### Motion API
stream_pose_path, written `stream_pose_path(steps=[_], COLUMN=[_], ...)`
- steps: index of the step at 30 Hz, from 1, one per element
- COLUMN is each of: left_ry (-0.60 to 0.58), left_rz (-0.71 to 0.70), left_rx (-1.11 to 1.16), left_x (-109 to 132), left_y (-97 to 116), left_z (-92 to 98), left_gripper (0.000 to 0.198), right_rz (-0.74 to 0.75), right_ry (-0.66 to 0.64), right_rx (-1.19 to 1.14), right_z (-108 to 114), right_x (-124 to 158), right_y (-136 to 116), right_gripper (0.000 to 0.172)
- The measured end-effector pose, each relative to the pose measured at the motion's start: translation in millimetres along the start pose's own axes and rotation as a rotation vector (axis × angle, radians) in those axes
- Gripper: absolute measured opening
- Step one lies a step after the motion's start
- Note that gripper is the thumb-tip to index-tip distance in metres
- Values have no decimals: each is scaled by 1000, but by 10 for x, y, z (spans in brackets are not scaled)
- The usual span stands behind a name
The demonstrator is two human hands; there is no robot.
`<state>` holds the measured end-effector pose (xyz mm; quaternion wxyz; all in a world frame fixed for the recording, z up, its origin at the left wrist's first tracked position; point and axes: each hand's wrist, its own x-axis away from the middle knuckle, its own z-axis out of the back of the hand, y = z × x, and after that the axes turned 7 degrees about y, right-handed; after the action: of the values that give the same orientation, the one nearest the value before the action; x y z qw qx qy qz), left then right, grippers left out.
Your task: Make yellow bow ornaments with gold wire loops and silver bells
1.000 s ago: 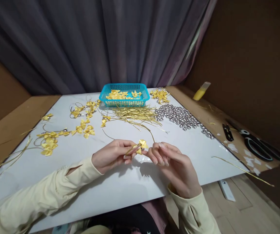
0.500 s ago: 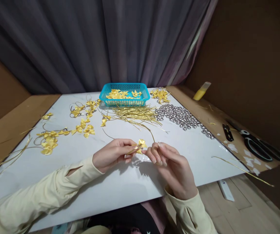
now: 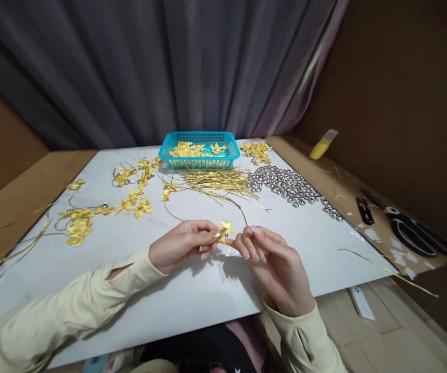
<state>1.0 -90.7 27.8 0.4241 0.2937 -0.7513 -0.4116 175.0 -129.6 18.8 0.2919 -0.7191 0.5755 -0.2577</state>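
My left hand [image 3: 186, 242] pinches a small yellow satin ribbon bow [image 3: 226, 226] and a folded gold cord [image 3: 214, 238] between thumb and fingers. A small shiny bead shows at the bow's middle. Just to the right, my right hand [image 3: 276, 259] is closed, its thumb and fingertips together, with one fingertip close to the bow. A gold cord end [image 3: 243, 213] rises by the right fingertips; whether they grip it is hidden. Both hands are a little above the white tabletop [image 3: 192, 305].
A blue basket [image 3: 199, 165] holds yellow bows. Before it lie a heap of gold cords [image 3: 215, 181] and many silver beads [image 3: 285, 184]. Corded bows [image 3: 79, 230] lie at left, more bows [image 3: 256, 151] at back right. Scissors [image 3: 414, 235] and a yellow-filled tube [image 3: 322, 145] are at right.
Almost nothing differs. Both hands keep their places around the bow, and the view has shifted very slightly.
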Motion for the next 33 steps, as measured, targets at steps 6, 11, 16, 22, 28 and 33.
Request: stream_pose_path(steps=[6,11,16,22,28,33], left_ry=[8,12,4,75,145,138], left_rz=[-62,-89,-102,-206,-364,-408], left_rx=[-103,-197,-260,-453,-622,-665], left_x=[14,12,21,30,45,46], left_y=[11,21,22,10,-30,-37], left_z=[-14,-11,-24,-63,-72,-52], left_gripper=[25,26,25,23,22,21], right_rz=[-8,-18,-15,-21,-58,-60], right_ry=[13,27,-1,-28,-9,1], right_rx=[7,46,61,12,-32,-84], right_z=[-17,-28,-26,-30,-34,-13], right_x=[-3,2,-9,-17,-12,-10], right_y=[6,4,23,21,7,-8], right_gripper=[34,33,34,35,34,33])
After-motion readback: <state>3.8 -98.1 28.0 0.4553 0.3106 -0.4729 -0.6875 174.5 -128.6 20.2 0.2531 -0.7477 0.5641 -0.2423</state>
